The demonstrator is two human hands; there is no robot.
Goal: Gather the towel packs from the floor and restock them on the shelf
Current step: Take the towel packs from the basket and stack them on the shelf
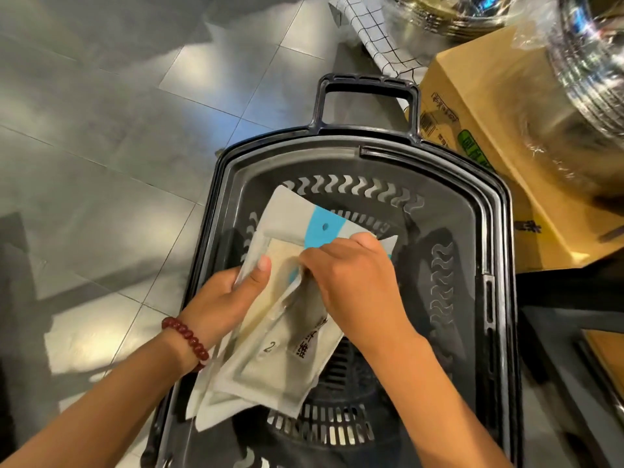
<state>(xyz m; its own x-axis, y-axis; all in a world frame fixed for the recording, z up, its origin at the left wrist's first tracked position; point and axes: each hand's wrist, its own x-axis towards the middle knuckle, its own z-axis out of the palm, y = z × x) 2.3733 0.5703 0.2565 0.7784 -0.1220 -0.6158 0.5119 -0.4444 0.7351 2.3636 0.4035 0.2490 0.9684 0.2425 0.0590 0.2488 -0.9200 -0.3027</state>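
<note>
A stack of flat towel packs [290, 336], beige and grey with a blue band at the far end, is held over a black plastic shopping basket [472, 211]. My left hand [229, 292], with a red bead bracelet on its wrist, grips the stack's left edge, thumb on top. My right hand [351, 271] grips the packs near their blue end, fingers curled over the top pack. The undersides of the packs and how many there are stay hidden.
The basket stands on a grey tiled floor [111, 136], its handle [368, 86] at the far end. A cardboard box [489, 106] sits to its right, with wrapped steel pots [591, 62] above. A checked cloth [374, 32] lies beyond. A dark shelf edge [574, 332] is at right.
</note>
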